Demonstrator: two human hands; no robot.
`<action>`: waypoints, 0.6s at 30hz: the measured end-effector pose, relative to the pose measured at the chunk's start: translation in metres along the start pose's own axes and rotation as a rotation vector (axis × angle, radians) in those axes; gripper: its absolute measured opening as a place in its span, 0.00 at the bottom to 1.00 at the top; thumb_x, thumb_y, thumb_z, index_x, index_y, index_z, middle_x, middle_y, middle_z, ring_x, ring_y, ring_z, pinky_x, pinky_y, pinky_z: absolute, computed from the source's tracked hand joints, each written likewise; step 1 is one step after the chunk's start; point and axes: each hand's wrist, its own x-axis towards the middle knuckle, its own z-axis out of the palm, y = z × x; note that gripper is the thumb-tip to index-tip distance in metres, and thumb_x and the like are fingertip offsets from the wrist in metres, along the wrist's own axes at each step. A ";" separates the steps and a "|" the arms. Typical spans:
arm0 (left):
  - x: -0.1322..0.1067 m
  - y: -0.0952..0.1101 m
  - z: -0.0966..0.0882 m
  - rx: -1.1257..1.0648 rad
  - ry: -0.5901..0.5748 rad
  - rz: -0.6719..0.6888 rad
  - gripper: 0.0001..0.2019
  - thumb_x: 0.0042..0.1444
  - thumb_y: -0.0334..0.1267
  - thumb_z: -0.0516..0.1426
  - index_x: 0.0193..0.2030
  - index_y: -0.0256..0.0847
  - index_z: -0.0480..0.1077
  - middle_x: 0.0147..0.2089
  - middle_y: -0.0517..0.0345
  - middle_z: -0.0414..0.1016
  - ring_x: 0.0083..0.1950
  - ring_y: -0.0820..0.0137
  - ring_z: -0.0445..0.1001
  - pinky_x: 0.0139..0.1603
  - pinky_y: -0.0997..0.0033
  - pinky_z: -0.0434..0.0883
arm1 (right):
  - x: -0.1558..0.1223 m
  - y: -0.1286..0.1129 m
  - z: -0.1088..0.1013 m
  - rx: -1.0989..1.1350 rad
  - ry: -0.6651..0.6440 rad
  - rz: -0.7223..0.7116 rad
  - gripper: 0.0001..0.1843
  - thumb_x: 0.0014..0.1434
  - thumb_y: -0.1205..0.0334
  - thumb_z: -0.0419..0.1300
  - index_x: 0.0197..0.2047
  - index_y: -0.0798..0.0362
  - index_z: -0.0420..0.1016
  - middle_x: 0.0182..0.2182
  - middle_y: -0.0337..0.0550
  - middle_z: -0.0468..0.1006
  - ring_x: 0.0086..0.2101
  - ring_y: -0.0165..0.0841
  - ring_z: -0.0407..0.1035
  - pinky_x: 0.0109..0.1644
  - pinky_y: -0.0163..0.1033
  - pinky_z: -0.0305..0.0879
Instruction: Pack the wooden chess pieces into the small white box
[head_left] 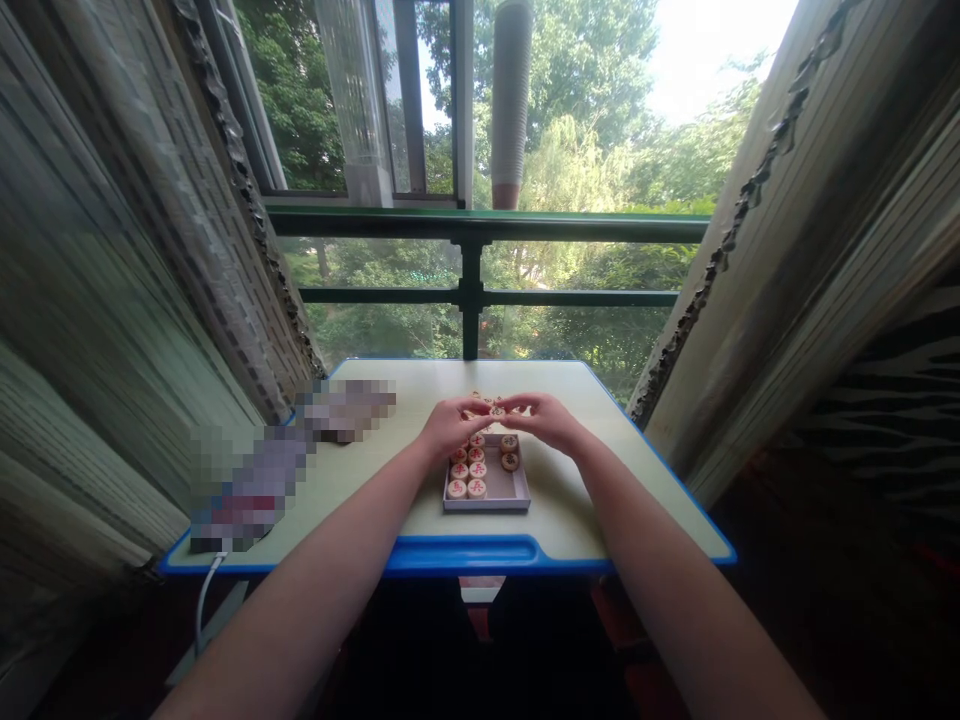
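Observation:
A shallow grey tray (510,492) lies on the pale table with a blue rim (465,556). Several round wooden discs with red or dark marks (468,472) lie in rows in the tray's left and far part. More discs (489,402) lie loose on the table just beyond the tray. My left hand (450,424) hovers over the tray's far left corner with its fingers pinched. My right hand (544,418) is beside it over the far right corner, fingers also pinched. The fingertips of both hands meet near the loose discs; whatever they hold is too small to name.
A blurred-out object (285,462) lies on the table's left side, with a white cable (205,590) hanging off the front edge. A green railing (480,226) and a window stand behind the table. Curtains (135,300) hang close on both sides.

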 end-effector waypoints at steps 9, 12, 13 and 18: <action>-0.007 0.013 -0.003 0.191 -0.129 0.165 0.11 0.46 0.43 0.61 0.36 0.42 0.77 0.41 0.53 0.76 0.46 0.64 0.71 0.50 0.64 0.66 | -0.011 -0.008 -0.016 -0.179 -0.342 0.047 0.18 0.43 0.54 0.65 0.39 0.53 0.77 0.29 0.39 0.73 0.29 0.29 0.63 0.31 0.33 0.57; -0.008 0.015 -0.004 0.221 -0.197 0.198 0.08 0.47 0.41 0.61 0.32 0.42 0.78 0.44 0.52 0.75 0.50 0.62 0.68 0.54 0.61 0.63 | -0.012 -0.008 -0.016 -0.257 -0.428 0.064 0.19 0.42 0.52 0.66 0.37 0.52 0.77 0.28 0.38 0.72 0.29 0.29 0.63 0.31 0.33 0.55; -0.008 0.015 -0.004 0.245 -0.224 0.201 0.07 0.48 0.41 0.60 0.31 0.43 0.78 0.46 0.52 0.74 0.51 0.61 0.66 0.55 0.60 0.62 | -0.012 -0.008 -0.015 -0.283 -0.438 0.069 0.20 0.42 0.51 0.66 0.37 0.52 0.78 0.28 0.37 0.72 0.29 0.29 0.62 0.31 0.33 0.55; -0.010 0.015 -0.003 0.331 -0.321 0.217 0.06 0.48 0.39 0.60 0.28 0.45 0.79 0.50 0.55 0.72 0.57 0.58 0.60 0.59 0.56 0.57 | -0.013 -0.009 -0.014 -0.334 -0.445 0.074 0.21 0.42 0.49 0.65 0.39 0.52 0.77 0.29 0.37 0.72 0.29 0.29 0.61 0.30 0.32 0.52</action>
